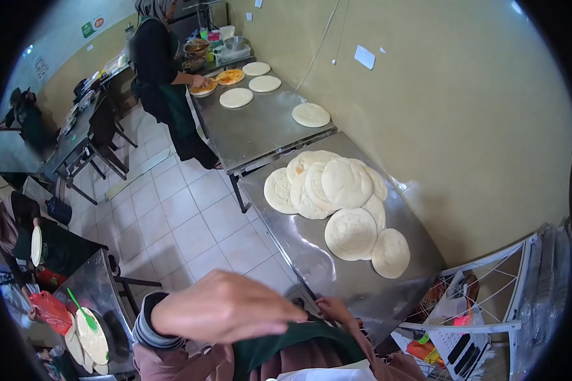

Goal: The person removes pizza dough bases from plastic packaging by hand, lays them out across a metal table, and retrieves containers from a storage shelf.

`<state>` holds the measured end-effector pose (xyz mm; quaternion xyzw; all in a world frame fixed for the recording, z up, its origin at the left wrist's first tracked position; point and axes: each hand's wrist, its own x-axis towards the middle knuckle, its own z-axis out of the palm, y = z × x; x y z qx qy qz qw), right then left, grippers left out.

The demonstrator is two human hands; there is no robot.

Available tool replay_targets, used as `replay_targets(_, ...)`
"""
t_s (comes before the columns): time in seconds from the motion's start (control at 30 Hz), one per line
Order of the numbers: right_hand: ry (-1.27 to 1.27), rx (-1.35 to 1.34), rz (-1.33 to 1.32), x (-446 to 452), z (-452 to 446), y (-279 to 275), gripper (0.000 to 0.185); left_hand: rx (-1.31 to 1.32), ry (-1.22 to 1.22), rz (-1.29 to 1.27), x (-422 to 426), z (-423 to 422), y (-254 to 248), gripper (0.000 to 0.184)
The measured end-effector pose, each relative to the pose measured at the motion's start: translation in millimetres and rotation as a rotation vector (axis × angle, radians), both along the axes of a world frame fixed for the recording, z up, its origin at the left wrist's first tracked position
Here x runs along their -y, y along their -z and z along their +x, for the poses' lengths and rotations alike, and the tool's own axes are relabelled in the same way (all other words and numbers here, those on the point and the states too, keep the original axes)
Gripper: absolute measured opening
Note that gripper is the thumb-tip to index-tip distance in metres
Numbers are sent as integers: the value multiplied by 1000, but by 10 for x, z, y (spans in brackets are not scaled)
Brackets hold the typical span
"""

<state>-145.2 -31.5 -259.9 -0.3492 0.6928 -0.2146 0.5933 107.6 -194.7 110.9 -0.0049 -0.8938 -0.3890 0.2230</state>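
My left hand (229, 308) is raised close to the camera, its fingers bent and pressed together and pointing right; I cannot make out whether anything is between them. Lower and to the right, my right hand (335, 311) has curled fingers beside the upper edge of my dark green apron (279, 343). What those fingers hold, if anything, is hidden. Ahead, a pile of round flat breads (346, 181) lies on a metal table (279, 244), and another round bread (391, 253) rests at the pile's near right edge. Neither hand touches the bread.
A second metal table (248, 136) carries dough rounds (236, 98) and sauce-covered ones (229, 77), where a person in black (156, 63) works. White plastic racks (464, 330) stand at right. At lower left, a green spoon (89, 319) lies over a pale round (94, 346).
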Motion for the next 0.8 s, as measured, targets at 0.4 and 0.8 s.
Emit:
replay_targets(0.4,61,-427,-454,889,-445,-362,30,-150,231,-975,13,-2054,-435,18)
replay_targets(0.8,448,-447,-221,738,339,98,32,-505,861,-973,-58,-1830,-559,22)
